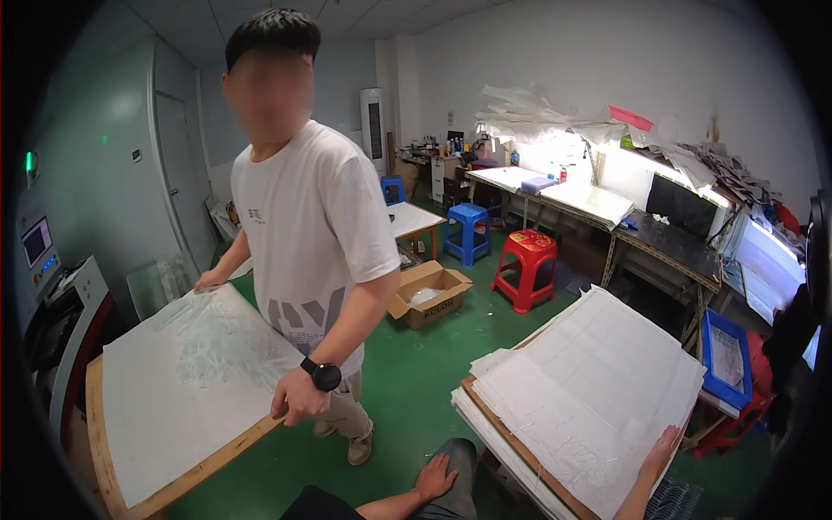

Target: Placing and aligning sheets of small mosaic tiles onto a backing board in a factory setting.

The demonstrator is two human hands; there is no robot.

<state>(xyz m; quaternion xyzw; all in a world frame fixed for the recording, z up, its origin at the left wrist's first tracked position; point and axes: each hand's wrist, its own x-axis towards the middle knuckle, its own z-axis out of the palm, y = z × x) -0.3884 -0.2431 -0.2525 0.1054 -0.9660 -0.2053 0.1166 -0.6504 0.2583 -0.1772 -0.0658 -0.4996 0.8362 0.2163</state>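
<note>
Landmark: the stack of white sheets [598, 381] on a wooden board, at the wearer's right front — every place below is told from it.
Right hand: the right hand [663, 451] lies on the stack's near right corner, fingers laid flat and slightly spread on the top sheet; it pinches nothing that can be seen.
Left hand: the left hand [436, 477] rests on the wearer's own knee [457, 459], just left of the stack's near edge, fingers loosely spread — empty, holding nothing.
Top sheet: white, marked with a faint grid of squares, lying a little askew on the sheets below.
Co-worker: a person in a white shirt stands well left of the stack, both hands on the edges of a second board [165, 407] covered with a white sheet and clear film.
Further off: beyond the stack, a red stool [525, 269], a blue stool [466, 232] and an open cardboard box [431, 293] stand on the green floor [407, 381].
Step in hand: by the look of it, steadying or feeling for the top sheet at its corner; no lift has begun.
Next move calls for: a judgement only — getting fingertips under one sheet alone, with the left hand brought over to hold the rest down.
</note>
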